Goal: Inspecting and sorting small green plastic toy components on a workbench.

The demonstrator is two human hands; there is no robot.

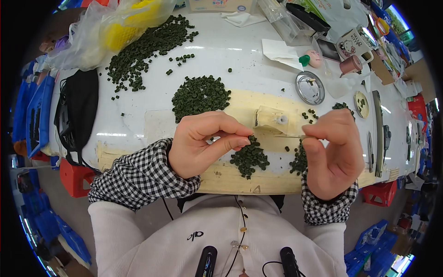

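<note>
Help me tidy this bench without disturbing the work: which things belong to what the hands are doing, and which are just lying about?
In use:
- left hand, pinching a small dark green piece
- right hand, holding a thin pin-like tool
- green pieces between the hands
- pale block behind them

Lying about:
- black mask
- round metal lid
- patterned mug
- yellow bag

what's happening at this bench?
A person sits at a white table strewn with piles of small dark green round pieces. The left hand pinches one piece at its fingertips, over a small pile. The right hand pinches a thin pin-like tool aimed at it.
</note>
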